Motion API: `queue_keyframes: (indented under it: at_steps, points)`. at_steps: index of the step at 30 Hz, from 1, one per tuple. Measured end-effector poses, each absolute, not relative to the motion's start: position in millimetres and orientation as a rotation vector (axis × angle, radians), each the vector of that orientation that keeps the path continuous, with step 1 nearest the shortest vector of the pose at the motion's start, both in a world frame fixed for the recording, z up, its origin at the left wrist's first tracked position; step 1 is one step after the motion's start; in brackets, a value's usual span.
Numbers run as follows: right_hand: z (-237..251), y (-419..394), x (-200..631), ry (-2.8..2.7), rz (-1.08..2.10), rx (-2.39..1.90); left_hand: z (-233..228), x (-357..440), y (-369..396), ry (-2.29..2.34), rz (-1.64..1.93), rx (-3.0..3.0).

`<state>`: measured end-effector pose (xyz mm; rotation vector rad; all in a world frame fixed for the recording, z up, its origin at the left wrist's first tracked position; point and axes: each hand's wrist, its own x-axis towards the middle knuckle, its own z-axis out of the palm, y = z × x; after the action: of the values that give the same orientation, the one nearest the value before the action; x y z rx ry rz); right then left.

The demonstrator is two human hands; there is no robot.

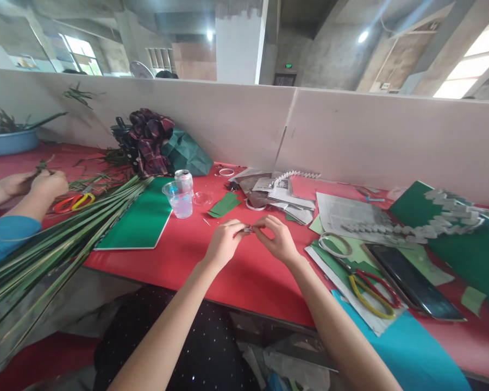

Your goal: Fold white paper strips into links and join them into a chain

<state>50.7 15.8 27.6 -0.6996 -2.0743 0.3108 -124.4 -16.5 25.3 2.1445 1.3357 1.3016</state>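
Note:
Over the red tabletop (pixel 248 266), my left hand (pixel 225 239) and my right hand (pixel 277 238) meet with their fingertips pinched. Between them is a small folded greyish strip (pixel 248 230), perhaps paper; its details are too small to make out. Both hands grip it, one from each side. Behind my hands lies a piece of dark green card (pixel 224 205). To the right, red-and-yellow-handled scissors (pixel 372 293) rest on papers with a roll of tape (pixel 334 245) beside them. A chain of folded paper links (pixel 440 217) curves across the far right.
A clear plastic cup (pixel 182 203) and a can (pixel 183 179) stand by a green notebook (pixel 134 222). Long green leaves (pixel 77 228) overhang the table's left edge. A phone (pixel 413 279) lies right. At far left, another person's hands (pixel 44 187) hold something green.

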Motion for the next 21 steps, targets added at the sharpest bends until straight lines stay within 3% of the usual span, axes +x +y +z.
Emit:
queue_keyframes:
  at_steps: [13,21]
  points:
    - [22.3,18.5,48.4,-2.062,0.249,-0.772,30.1,-125.6,-14.4,1.212,1.28,1.922]
    - [22.3,15.6,47.1,-2.019,0.344,-0.719,26.4,-126.8,-10.7,1.092,1.329,1.328]
